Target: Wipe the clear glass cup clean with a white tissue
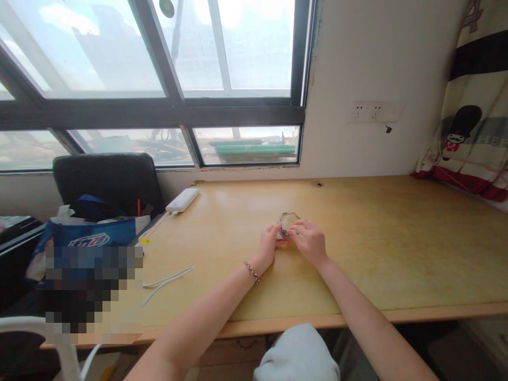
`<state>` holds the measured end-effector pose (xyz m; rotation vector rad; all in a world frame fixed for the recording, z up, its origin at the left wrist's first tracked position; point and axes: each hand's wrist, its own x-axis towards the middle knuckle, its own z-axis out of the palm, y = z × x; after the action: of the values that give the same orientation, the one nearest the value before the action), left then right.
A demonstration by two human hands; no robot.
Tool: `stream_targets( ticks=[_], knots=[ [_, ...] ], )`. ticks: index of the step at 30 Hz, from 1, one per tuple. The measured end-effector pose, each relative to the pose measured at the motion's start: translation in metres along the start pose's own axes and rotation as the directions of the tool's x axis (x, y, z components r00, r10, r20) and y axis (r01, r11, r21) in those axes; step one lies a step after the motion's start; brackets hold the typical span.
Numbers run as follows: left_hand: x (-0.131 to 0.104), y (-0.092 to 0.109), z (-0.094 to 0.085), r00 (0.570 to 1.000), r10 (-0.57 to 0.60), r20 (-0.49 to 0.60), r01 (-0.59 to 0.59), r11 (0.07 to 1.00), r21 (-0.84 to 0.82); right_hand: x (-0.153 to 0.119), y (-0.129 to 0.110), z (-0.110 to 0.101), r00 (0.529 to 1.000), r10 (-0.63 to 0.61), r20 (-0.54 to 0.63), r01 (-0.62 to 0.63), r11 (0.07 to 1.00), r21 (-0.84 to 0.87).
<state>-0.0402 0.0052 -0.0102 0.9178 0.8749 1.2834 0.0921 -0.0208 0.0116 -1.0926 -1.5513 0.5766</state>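
Near the middle of the wooden desk (222, 222), a small object with a thin metallic-looking outline (290, 216) shows between the two hands. My left hand (269, 246) is at its left side, fingers closed on its edge, a beaded bracelet round the wrist. From the right, my right hand (310, 241) reaches in with thumb and fingers pinched together at the object's near side. A bit of red shows beneath the fingers. Exactly what the right fingertips pinch is too small to make out.
A white power bank (183, 200) with a cable lies at the desk's back left. A loose white cable (170, 277) lies nearer the front. Left of the desk are a black chair (109, 177) and a blue bag (93, 235). A curtain (476, 116) hangs at the right.
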Motion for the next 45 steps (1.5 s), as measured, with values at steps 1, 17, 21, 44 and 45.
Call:
stream_targets(
  ticks=[1, 17, 21, 44, 45],
  knots=[
    [0.001, 0.0, -0.001, 1.0, 0.009, -0.02, -0.009, 1.0, 0.007, -0.001, 0.002, 0.002, 0.999, -0.011, 0.045, 0.011, 1.0, -0.003],
    [0.007, 0.006, -0.007, 0.977, -0.04, 0.211, 0.001, 0.983, 0.182, 0.083, 0.121, -0.1, 0.958, 0.05, -0.284, -0.108, 0.975, -0.194],
    [0.009, 0.004, -0.007, 0.97, -0.046, 0.237, -0.008, 0.975, 0.222, 0.1, 0.164, -0.146, 0.955, 0.017, -0.296, -0.126, 0.928, -0.351],
    [0.016, -0.002, -0.007, 0.992, -0.009, 0.124, -0.013, 0.985, 0.171, 0.101, 0.207, -0.181, 0.957, 0.015, -0.288, -0.227, 0.656, -0.72],
    [0.016, -0.002, -0.008, 0.991, -0.021, 0.134, -0.001, 0.986, 0.166, 0.101, 0.207, -0.181, 0.958, 0.014, -0.288, -0.226, 0.658, -0.719]
  ],
)
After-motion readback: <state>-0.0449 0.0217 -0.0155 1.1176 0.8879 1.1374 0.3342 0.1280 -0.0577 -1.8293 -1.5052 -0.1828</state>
